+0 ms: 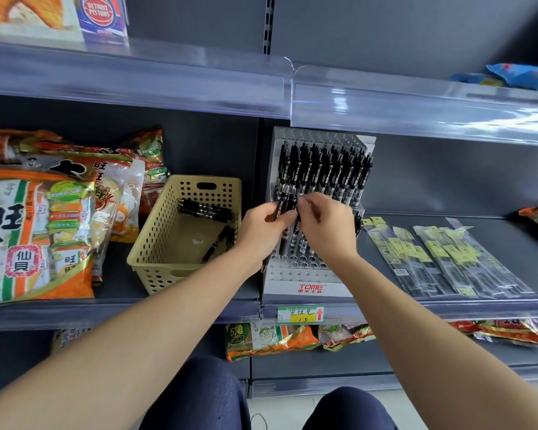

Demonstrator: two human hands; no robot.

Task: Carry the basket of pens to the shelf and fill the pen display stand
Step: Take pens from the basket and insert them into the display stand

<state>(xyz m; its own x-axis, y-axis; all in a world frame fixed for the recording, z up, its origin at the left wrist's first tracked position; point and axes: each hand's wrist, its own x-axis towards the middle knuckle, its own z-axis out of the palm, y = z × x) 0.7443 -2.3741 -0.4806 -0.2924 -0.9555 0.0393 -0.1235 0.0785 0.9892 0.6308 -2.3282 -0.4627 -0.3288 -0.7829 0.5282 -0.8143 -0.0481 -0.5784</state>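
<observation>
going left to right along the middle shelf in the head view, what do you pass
snack bags → basket → stand → sleeved packs

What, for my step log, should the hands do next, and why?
Probably the right hand should slot one of the pens gripped by the left hand into an empty front hole of the stand: its fingers pinch them, and front rows stand empty.
</observation>
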